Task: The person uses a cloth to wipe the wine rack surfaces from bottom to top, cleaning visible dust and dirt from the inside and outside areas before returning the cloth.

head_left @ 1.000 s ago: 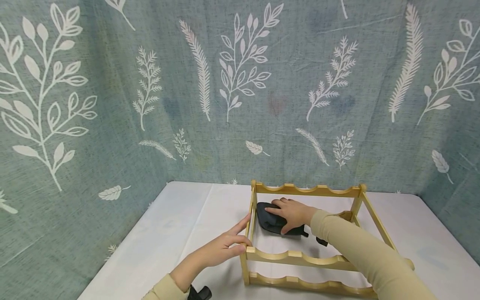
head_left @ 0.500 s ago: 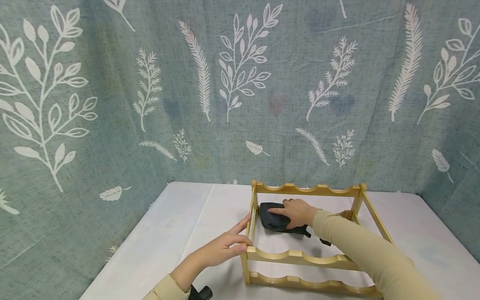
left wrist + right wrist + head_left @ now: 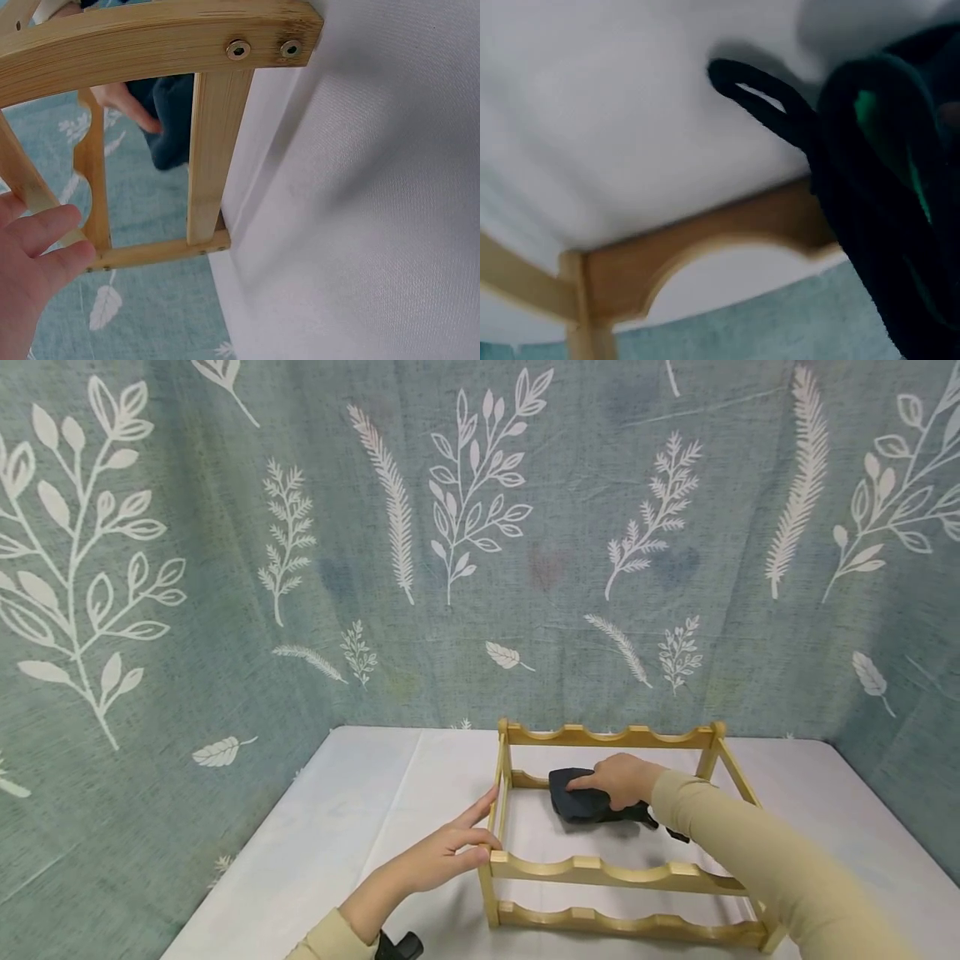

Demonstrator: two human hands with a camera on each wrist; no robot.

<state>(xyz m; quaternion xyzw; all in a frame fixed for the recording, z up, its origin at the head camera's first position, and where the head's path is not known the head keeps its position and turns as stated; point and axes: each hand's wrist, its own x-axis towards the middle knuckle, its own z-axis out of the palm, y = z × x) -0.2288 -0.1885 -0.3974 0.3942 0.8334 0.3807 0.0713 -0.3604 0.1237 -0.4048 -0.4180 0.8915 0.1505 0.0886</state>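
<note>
A wooden wine rack [image 3: 585, 870] with scalloped rails stands on the white table. My left hand [image 3: 442, 856] holds its front left corner, index finger stretched along the side bar; in the left wrist view those fingers [image 3: 56, 229] lie against the bar. Inside the frame, my right hand [image 3: 622, 779] grips a dark folded cloth [image 3: 573, 802] from above. The right wrist view shows the cloth [image 3: 870, 202] bunched, with a hanging loop and a bit of green in a fold. Most of the right hand's fingers are hidden there.
The white table [image 3: 360, 793] extends to both sides of the rack. Behind it hangs a grey-green curtain [image 3: 555, 677] with white leaf prints. A black device [image 3: 401, 946] sits at the left wrist.
My right hand has moved to the right inside the rack, bringing the dark cloth away from the left end. My left hand keeps its place on the corner.
</note>
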